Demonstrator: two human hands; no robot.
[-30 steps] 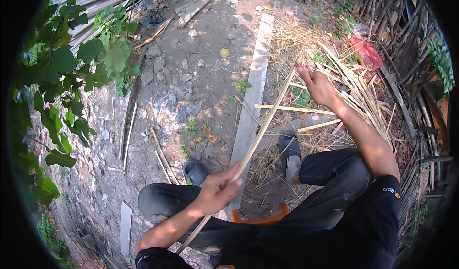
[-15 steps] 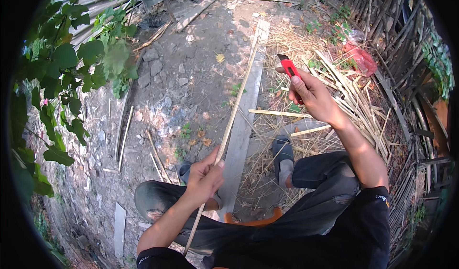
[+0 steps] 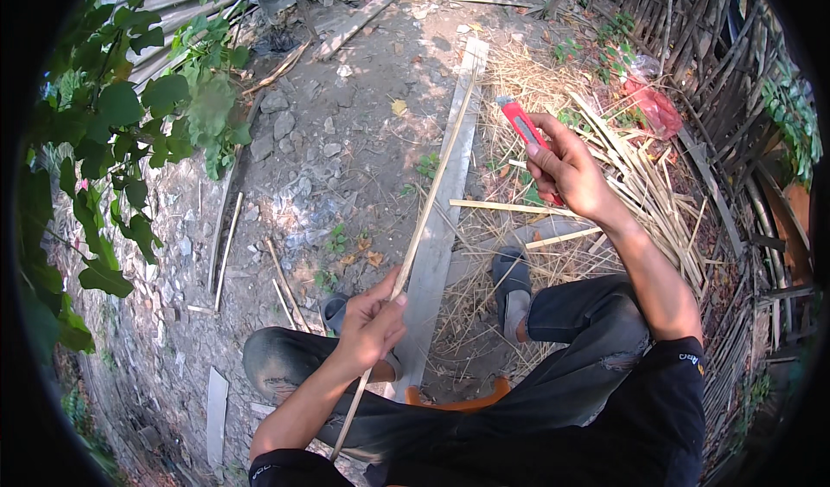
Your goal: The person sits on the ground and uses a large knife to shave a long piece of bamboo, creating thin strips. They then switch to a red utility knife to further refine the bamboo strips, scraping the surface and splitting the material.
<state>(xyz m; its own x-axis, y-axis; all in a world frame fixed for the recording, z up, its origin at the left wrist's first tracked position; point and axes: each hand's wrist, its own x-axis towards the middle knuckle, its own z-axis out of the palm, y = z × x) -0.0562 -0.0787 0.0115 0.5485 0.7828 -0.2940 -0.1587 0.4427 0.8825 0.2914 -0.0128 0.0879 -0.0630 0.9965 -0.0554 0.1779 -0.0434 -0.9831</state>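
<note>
1. Your left hand (image 3: 373, 327) has its fingers wrapped tight around a long thin bamboo strip (image 3: 430, 200), gripping it near its lower end.
2. The strip runs up and away from you, slanting over the grey plank (image 3: 441, 227) that lies on the dirt. Its far tip reaches toward the plank's top end.
3. Your right hand (image 3: 566, 171) is raised well off to the right of the strip, fingers closed on a red knife (image 3: 521, 124). Its nose points up and away, touching nothing.
4. My reading: you are between cuts, holding the strip out to sight along it.
5. The next cut would likely call for bringing the knife back to the strip just above your left hand, edge turned away from your fingers.
6. The strip looks pale, straw-coloured, narrow and nearly straight; whether its edge is smooth I cannot tell.
7. Cut bamboo slats (image 3: 640, 184) and dry shavings lie heaped to the right, by a woven fence (image 3: 709, 63).
8. Leafy branches (image 3: 130, 132) hang on your left.
</note>
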